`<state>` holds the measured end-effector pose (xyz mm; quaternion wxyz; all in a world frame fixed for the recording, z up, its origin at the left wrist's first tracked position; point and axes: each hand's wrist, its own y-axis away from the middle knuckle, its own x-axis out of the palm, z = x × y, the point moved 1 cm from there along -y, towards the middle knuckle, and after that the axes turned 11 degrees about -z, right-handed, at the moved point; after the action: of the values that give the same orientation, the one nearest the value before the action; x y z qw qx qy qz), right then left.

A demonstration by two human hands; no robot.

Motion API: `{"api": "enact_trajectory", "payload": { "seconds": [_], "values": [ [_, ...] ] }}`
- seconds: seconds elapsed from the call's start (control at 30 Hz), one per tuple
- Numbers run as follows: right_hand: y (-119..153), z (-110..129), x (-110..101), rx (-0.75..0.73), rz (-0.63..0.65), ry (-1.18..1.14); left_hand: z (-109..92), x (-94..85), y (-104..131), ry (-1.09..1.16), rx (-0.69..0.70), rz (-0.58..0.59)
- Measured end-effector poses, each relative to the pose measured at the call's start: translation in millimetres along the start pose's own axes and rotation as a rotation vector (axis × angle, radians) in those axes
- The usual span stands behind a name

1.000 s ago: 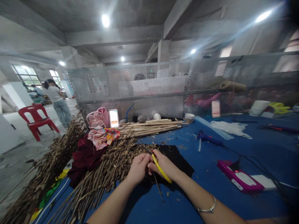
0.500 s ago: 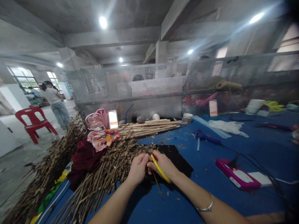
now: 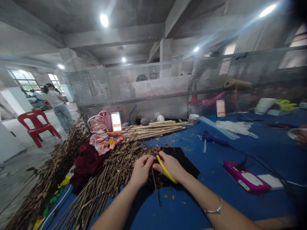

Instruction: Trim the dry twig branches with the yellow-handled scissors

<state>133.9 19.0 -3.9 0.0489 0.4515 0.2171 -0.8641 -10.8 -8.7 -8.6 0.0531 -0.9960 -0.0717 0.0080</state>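
My right hand (image 3: 173, 166) is closed round a pair of scissors with yellow handles (image 3: 167, 172); the dark blades point up and left, over the heap of cuttings. Close beside it, my left hand (image 3: 141, 170) pinches a thin dried stem (image 3: 156, 187), whose lower end hangs over the blue tabletop. Both hands are nearly touching above a black cloth (image 3: 183, 159). Just left of them lies a large pile of dried brown stalks (image 3: 107, 172) with crumpled leafy bits. The fingertips partly hide the stem's upper part.
Pale wooden sticks (image 3: 153, 131) lie behind the pile, beside a floral cloth (image 3: 103, 140) and a dark red cloth (image 3: 83, 169). To the right are a blue glue gun (image 3: 213, 139) with a cable and a magenta device (image 3: 249, 180). A perforated metal screen (image 3: 163, 89) borders the back.
Both hands have shifted slightly. The hanging stem has swung left and stands more upright below my fingers. At the far right, another person's hand and a white round thing have come further into view.
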Motion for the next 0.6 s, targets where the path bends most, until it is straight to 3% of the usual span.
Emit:
{"api": "enact_trajectory", "payload": {
  "seconds": [0.23, 0.4, 0.6],
  "values": [
    [3.7, 4.0, -1.2, -0.047, -0.036, -0.122, -3.1, -0.9, 2.1, -0.041, 0.025, -0.069],
    [5.3, 4.3, 8.0, 0.002, -0.043, -0.110, -8.3, -0.1, 5.2, -0.049, 0.050, -0.074],
    [5.2, 3.1, 7.9, 0.004, -0.074, -0.136, -4.8, 2.0, 4.1, 0.116, -0.010, -0.113]
  ]
}}
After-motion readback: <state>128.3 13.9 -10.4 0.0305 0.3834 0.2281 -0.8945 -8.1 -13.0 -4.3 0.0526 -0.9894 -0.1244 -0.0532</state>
